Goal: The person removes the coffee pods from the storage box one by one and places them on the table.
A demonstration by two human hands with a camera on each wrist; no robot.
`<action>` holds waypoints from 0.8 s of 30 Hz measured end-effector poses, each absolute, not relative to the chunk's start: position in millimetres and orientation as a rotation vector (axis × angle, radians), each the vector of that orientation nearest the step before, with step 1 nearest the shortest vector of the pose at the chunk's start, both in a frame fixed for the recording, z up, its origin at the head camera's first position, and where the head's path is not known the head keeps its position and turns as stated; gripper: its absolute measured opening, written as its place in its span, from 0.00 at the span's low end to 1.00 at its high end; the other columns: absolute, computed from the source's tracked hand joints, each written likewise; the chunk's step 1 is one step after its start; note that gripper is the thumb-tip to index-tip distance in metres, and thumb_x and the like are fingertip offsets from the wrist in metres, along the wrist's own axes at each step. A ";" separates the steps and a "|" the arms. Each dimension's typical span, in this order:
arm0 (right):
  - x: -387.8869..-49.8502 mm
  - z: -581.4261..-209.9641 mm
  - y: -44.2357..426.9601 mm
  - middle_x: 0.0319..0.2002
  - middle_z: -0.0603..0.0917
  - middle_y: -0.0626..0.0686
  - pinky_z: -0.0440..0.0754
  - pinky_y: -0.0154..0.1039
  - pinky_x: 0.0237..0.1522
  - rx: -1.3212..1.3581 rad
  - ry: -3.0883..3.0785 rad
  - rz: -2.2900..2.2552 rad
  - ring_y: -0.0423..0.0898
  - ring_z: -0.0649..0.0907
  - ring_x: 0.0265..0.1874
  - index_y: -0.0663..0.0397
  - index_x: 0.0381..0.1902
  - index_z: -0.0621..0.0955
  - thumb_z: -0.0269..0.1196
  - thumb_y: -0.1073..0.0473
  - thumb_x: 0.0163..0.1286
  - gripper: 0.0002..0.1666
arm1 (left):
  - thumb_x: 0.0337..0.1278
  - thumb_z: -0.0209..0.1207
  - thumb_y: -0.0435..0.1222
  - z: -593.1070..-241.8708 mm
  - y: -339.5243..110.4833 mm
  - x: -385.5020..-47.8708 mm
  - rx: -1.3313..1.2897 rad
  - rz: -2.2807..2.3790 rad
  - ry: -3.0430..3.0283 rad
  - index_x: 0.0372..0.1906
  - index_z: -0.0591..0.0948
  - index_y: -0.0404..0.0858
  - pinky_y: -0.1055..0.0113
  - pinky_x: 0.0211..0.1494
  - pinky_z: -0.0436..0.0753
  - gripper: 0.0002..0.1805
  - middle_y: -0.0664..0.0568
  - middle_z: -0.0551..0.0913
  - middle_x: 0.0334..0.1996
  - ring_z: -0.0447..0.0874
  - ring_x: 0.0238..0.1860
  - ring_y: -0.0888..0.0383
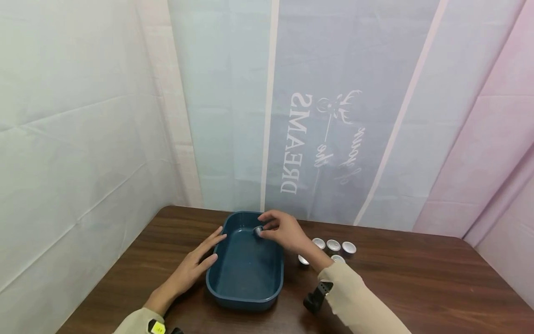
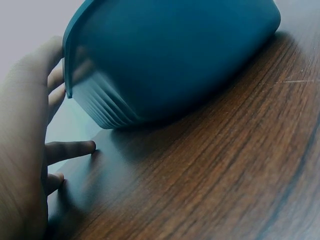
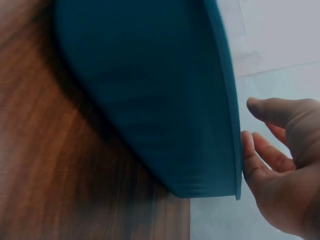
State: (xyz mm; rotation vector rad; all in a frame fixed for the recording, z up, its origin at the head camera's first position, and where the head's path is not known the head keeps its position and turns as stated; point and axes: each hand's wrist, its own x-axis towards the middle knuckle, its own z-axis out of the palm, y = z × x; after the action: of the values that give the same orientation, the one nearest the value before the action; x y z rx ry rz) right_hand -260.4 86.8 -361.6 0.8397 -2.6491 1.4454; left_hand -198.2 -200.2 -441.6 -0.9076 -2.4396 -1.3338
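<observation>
A deep blue-green plastic basin point(image 1: 250, 297) stands on the wooden table. My left hand point(image 1: 196, 264) is at its left side, fingers spread and touching the rim; the left wrist view shows two fingertips down by the table. Over the basin's far right part is my right hand point(image 1: 283, 229). A small silvery coffee capsule point(image 1: 258, 230) is tilted right by its thumb tip, inside the basin's outline. In the right wrist view, the thumb and fingers of the right hand point(image 3: 285, 155) stand apart with a gap between them, and the capsule is hidden.
Several capsules with pale lids point(image 1: 333, 245) stand on the table point(image 1: 409, 283) to the right of the basin, some partly covered by the right forearm. Behind the table hangs a printed cloth point(image 1: 333, 60), with pale cloth also at the left and right.
</observation>
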 end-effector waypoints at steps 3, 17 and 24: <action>-265.9 -362.0 82.2 0.50 0.81 0.58 0.81 0.41 0.39 0.827 -2.674 1.457 0.52 0.83 0.44 0.58 0.52 0.80 0.70 0.63 0.59 0.21 | 0.72 0.46 0.32 -440.6 -200.1 -198.4 -0.909 -1.318 -2.453 0.73 0.61 0.44 0.32 0.60 0.60 0.27 0.48 0.51 0.75 0.50 0.72 0.43; -276.1 -364.6 64.8 0.49 0.78 0.58 0.80 0.40 0.38 1.000 -2.790 1.024 0.53 0.83 0.40 0.61 0.52 0.79 0.69 0.66 0.59 0.22 | 0.73 0.45 0.35 -443.5 -201.6 -202.9 -0.911 -1.327 -2.483 0.73 0.61 0.44 0.33 0.60 0.60 0.26 0.49 0.49 0.75 0.50 0.73 0.46; -282.7 -365.3 54.5 0.48 0.78 0.59 0.77 0.42 0.42 1.028 -2.820 0.834 0.51 0.79 0.41 0.60 0.51 0.80 0.69 0.69 0.57 0.21 | 0.73 0.45 0.34 -442.2 -202.5 -202.2 -0.914 -1.327 -2.475 0.73 0.61 0.43 0.33 0.60 0.60 0.26 0.49 0.50 0.75 0.50 0.73 0.46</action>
State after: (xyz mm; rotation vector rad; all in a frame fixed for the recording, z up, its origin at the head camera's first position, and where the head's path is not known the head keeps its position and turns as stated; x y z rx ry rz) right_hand -282.7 54.5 -365.3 1.0282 -2.8202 0.8337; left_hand -202.2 -202.5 -442.2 -0.9139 -2.4753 -1.3274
